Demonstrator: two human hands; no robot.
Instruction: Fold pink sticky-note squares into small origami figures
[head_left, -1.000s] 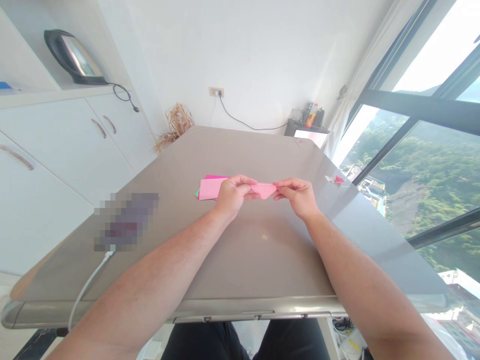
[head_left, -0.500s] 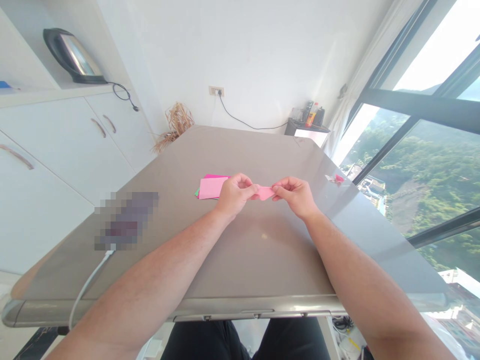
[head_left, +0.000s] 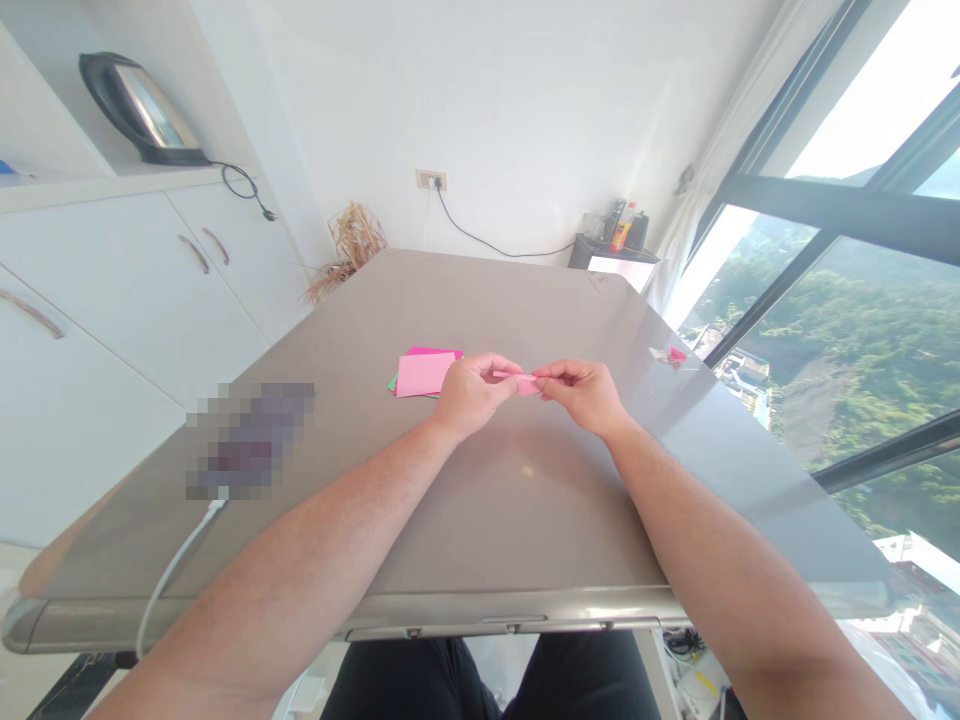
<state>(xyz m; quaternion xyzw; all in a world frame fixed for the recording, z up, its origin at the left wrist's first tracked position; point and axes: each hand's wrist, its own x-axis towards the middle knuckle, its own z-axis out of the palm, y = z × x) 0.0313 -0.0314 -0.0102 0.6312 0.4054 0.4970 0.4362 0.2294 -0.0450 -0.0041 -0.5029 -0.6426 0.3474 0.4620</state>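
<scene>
Your forearms reach out over the grey tabletop, and a white cable runs off its near left edge. Your left hand and right hand each pinch an end of a small pink paper, held just above the tabletop at its middle. Since a second ago your hands have drawn closer together, so much less of the paper shows between your fingertips. Just beyond your left hand lies a stack of coloured sheets, unmoved. Further right sits a small paper scrap. On the shelf at far left stands a kettle. No writing can be read anywhere.
</scene>
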